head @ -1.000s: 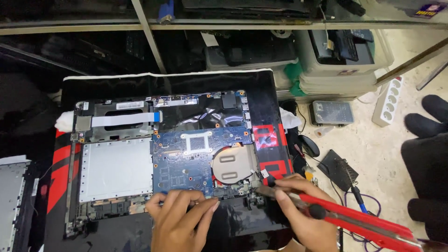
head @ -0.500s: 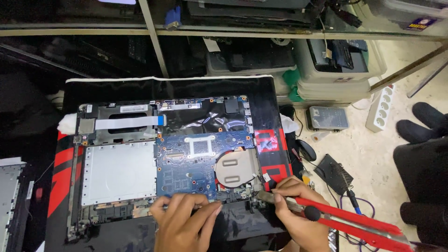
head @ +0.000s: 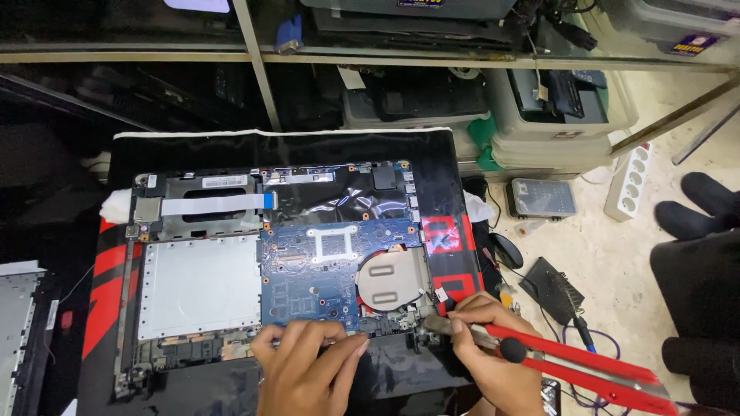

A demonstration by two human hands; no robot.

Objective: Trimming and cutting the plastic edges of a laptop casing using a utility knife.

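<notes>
While the left hand [head: 308, 362] presses fingertips on the opened laptop [head: 270, 270], the right hand [head: 486, 347] grips red-handled pliers [head: 570, 362], nose aimed left at the laptop's near-right corner, handles trailing right.

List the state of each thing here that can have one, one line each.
Laptop base: opened, blue board exposed.
White ribbon cable: lying flat.
Red-handled pliers: held, tip at the hinge corner.
Left hand: pressing the board's front edge.
Right hand: gripping the pliers.
</notes>
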